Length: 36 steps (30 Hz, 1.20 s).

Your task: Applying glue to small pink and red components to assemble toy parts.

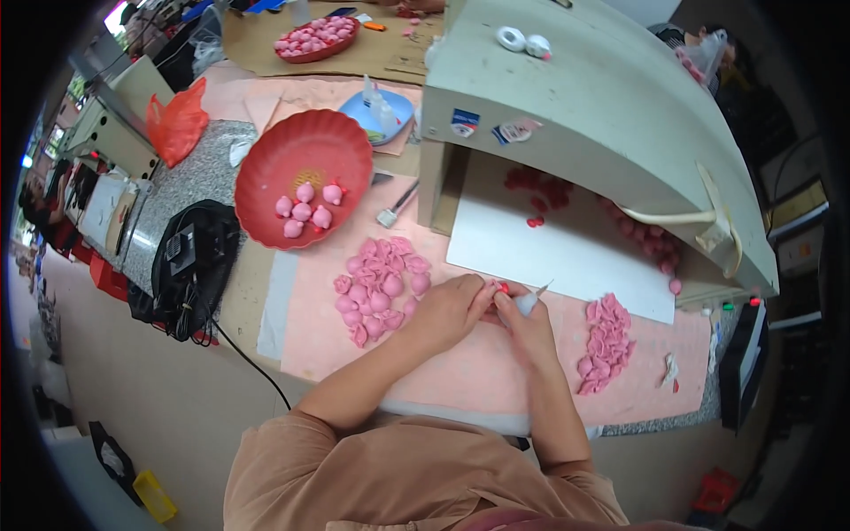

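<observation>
Here, both hands (453, 308) (529, 333) hold a red piece (504, 288) between them, the right also gripping a needle-tipped bottle (526, 303).

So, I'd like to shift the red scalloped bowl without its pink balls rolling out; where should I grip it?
I'd take the red scalloped bowl by its left and right rims, coming from the near side. Its wide wall is bare there, whereas the pink balls cluster toward the near edge, so keep it level.

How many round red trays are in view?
2: a large scalloped tray left of the grey cabinet; a far tray on brown cardboard, heaped with pink pieces.
</observation>
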Each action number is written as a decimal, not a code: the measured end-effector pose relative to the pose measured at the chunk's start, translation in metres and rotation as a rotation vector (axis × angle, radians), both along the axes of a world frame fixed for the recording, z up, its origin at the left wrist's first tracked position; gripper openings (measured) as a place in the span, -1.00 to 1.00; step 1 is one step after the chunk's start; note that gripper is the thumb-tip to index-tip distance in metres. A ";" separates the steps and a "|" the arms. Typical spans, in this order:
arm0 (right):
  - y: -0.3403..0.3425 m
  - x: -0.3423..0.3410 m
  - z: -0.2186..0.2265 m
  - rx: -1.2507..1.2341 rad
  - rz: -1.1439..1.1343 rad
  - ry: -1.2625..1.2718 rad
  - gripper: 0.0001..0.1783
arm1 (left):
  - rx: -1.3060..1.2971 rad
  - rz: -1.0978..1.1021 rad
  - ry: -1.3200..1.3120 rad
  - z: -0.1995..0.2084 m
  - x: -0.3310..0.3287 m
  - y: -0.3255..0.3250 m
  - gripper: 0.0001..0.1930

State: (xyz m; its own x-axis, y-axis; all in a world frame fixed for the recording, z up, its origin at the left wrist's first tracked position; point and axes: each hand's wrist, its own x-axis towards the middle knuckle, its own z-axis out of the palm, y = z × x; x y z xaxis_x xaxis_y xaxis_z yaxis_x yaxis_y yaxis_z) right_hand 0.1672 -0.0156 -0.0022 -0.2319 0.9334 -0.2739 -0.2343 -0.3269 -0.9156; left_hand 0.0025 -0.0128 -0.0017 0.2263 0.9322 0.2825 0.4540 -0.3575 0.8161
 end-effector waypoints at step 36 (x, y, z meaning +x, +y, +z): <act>-0.009 -0.010 0.016 -0.268 0.046 0.552 -0.73 | 0.063 -0.227 -0.300 0.017 -0.012 0.002 -0.56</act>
State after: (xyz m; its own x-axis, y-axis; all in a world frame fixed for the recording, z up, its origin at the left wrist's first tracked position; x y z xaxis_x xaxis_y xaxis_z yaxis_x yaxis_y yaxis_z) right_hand 0.1576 -0.0241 0.0136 -0.4451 0.8341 -0.3257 -0.6306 -0.5503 -0.5473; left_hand -0.0093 -0.0112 0.0152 0.3236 0.8468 0.4222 0.1021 -0.4748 0.8741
